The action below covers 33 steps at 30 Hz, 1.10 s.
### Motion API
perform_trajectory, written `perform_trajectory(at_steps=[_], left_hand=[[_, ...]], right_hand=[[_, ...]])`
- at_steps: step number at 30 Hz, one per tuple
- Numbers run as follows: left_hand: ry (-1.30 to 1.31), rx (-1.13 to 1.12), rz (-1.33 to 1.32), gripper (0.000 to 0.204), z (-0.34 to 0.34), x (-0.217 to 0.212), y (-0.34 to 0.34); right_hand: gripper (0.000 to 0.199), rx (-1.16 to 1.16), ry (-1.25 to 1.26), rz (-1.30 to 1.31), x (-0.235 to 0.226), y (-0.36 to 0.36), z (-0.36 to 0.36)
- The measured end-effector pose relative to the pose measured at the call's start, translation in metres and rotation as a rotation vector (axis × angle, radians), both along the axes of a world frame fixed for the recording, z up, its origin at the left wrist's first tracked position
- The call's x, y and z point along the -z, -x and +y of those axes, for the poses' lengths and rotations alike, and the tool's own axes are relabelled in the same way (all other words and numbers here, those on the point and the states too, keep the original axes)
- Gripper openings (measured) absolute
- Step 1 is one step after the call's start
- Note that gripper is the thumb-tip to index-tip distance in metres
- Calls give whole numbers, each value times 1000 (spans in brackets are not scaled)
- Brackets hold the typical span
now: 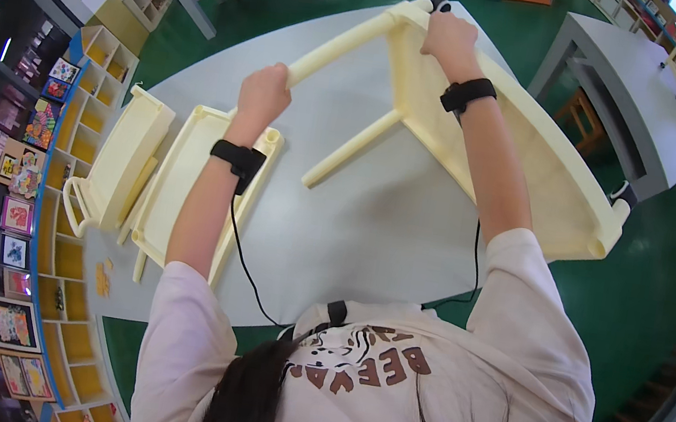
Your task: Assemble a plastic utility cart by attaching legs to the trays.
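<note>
Left hand point(265, 94) grips a cream pole point(341, 51); brown lettering point(418, 361) crosses the shirt point(496, 380).

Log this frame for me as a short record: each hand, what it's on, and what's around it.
Left hand: closed around a cream pole
Right hand: closed at a corner of the large cream tray, beside a black caster; exact finger placement hidden
Second pole: juts from the large tray over the grey table
Left side of table: smaller cream tray; cream piece with a curved handle; small tan pieces
Wrists: black band on each
</note>
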<state>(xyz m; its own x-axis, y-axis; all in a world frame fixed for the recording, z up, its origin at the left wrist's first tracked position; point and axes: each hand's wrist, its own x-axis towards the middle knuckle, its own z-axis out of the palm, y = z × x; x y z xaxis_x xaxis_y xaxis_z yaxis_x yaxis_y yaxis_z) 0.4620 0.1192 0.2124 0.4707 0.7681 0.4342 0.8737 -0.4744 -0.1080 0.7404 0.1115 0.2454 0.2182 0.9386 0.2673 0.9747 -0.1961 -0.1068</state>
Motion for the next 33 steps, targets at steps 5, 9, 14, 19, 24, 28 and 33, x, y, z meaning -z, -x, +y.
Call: perform_trajectory(at_steps=[5,9,14,19,24,28,33], left_hand=[[66,-1,6,5,5,2,5],[98,32,-11,5,7,-1,6],[148,54,-21,8,11,-1,8],[178,111,-19,10,10,-8,10],[1188,37,-381,11,5,-29,15],[1396,12,-501,11,7,-30,19],[1034,13,-337,19,-5,-31,15]], right_hand=[[14,-3,-267,7,16,5,0],[14,-8,-266,38,16,3,0],[12,22,-217,-11,16,5,-3],[13,12,-204,8,15,4,-1],[11,10,-222,-9,15,8,-6],[14,-17,-245,56,15,9,-9],[14,-9,-253,38,16,11,-6]])
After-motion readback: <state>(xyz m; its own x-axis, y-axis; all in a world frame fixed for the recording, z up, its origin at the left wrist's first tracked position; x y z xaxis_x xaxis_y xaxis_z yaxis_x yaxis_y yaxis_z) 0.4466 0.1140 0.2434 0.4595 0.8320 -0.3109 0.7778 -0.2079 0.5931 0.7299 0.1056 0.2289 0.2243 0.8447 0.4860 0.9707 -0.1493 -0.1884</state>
